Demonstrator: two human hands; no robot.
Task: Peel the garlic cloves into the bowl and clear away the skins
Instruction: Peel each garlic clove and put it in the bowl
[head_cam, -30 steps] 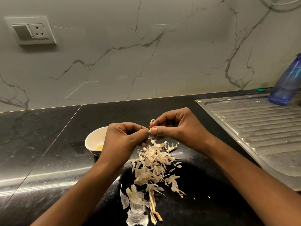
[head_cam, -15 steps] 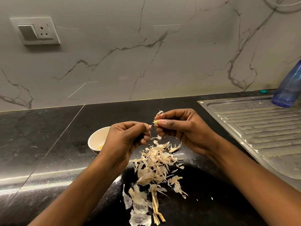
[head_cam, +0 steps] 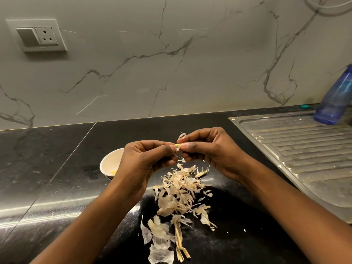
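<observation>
A pale yellow garlic clove sits at centre frame, pinched between the curled fingertips of both hands above a black stone counter. The right hand grips it from the right, a wisp of skin sticking up above its forefinger. The left hand nips the clove's near tip between thumb and forefinger.

Below the hands, papery, curled skins lie in a loose heap that trails toward the bottom edge. A small round white bowl stands just left of the left hand, half hidden by it, with something yellow inside. Open counter runs to the left edge. At right, a ribbed steel draining board carries a blue plastic bottle. A veined marble wall closes the back, with a switch and socket plate at upper left.
</observation>
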